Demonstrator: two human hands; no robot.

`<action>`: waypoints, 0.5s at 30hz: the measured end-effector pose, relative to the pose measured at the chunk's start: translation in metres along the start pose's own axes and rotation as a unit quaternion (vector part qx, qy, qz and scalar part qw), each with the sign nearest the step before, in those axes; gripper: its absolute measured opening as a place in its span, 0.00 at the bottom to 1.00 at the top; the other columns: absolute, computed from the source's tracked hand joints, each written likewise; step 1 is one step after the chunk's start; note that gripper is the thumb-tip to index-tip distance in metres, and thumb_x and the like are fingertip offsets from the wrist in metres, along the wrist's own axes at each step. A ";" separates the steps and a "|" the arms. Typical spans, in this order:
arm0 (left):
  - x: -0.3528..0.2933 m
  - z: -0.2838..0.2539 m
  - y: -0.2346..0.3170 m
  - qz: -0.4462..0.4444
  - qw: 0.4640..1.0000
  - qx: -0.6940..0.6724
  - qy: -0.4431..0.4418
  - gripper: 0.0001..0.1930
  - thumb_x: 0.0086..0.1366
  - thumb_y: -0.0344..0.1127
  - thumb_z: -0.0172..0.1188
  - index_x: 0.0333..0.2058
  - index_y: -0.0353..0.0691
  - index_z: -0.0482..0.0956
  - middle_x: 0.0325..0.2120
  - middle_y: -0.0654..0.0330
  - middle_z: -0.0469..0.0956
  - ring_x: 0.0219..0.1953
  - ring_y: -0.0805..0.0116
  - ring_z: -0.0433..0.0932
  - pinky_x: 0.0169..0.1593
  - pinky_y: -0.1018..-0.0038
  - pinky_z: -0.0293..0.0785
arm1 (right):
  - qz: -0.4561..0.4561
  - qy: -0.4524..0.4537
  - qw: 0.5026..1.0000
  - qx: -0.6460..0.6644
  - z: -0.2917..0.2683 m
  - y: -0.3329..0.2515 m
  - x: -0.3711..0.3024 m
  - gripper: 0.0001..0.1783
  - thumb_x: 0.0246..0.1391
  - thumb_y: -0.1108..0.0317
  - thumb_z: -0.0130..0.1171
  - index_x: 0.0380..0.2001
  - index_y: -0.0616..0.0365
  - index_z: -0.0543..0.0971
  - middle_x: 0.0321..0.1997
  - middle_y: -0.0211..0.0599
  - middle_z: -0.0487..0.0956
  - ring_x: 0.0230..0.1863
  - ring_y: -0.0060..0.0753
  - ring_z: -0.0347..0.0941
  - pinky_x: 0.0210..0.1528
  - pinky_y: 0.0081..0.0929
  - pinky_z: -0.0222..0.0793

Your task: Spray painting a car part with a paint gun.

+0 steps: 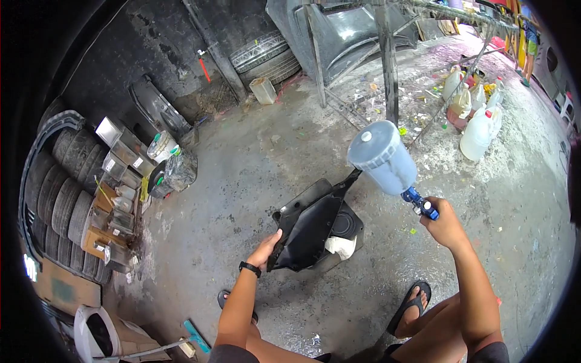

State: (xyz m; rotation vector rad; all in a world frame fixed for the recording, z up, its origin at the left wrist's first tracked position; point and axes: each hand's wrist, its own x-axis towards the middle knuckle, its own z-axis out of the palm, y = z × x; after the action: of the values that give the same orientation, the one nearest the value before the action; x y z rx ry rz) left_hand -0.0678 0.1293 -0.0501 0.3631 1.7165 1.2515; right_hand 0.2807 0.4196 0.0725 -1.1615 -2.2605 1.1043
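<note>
My left hand (267,247) grips the near edge of a black plastic panel (311,230), tilting it up off a second black panel (348,225) that lies on the concrete floor. A crumpled white cloth (341,246) rests beside the tilted panel. My right hand (443,225) holds a blue spray gun (419,202) with a large translucent cup (382,156) on top, raised to the right of the panel. A black band sits on my left wrist.
Stacked tyres (63,199) and a shelf of tins (115,199) line the left. More tyres (266,57) and a dark car body part (345,30) lean at the back. White jugs (478,130) stand at the right. A metal stand (387,66) rises ahead.
</note>
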 end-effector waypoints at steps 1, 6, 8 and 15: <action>-0.002 0.006 0.002 0.000 1.000 0.004 -0.004 0.34 0.66 0.58 0.49 0.55 0.29 0.68 0.49 0.55 0.75 0.46 0.72 0.75 0.50 0.76 0.71 | 0.001 0.007 1.000 -0.003 -0.002 0.001 0.000 0.20 0.43 0.74 0.58 0.43 0.68 0.76 0.35 0.56 0.79 0.40 0.49 0.78 0.45 0.36 0.70; -0.013 0.014 0.000 -0.033 0.993 -0.103 -0.050 0.34 0.66 0.59 0.48 0.57 0.33 0.66 0.48 0.53 0.75 0.45 0.66 0.79 0.49 0.75 0.75 | 0.018 -0.005 1.000 0.009 -0.010 -0.006 0.000 0.20 0.43 0.73 0.58 0.43 0.68 0.76 0.35 0.56 0.79 0.40 0.49 0.77 0.44 0.36 0.70; -0.013 0.024 0.000 -0.025 0.991 -0.121 -0.057 0.34 0.66 0.59 0.48 0.57 0.34 0.66 0.48 0.53 0.76 0.45 0.65 0.79 0.50 0.74 0.75 | 0.019 0.007 1.000 0.002 -0.012 0.003 0.001 0.20 0.43 0.71 0.58 0.43 0.69 0.76 0.36 0.57 0.79 0.42 0.51 0.77 0.46 0.37 0.70; -0.018 0.042 -0.025 -0.052 0.982 -0.175 -0.054 0.32 0.68 0.58 0.43 0.59 0.37 0.64 0.53 0.54 0.72 0.48 0.63 0.77 0.52 0.68 0.75 | -0.012 0.042 0.999 0.009 -0.008 0.021 0.006 0.13 0.45 0.73 0.59 0.36 0.68 0.77 0.26 0.45 0.77 0.31 0.34 0.74 0.38 0.32 0.68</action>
State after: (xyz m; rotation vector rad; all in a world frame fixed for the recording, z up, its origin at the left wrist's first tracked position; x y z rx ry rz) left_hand -0.0171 0.1303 -0.0636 0.1273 1.3733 1.3976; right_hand 0.2933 0.4356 0.0609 -1.1477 -2.1908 1.0445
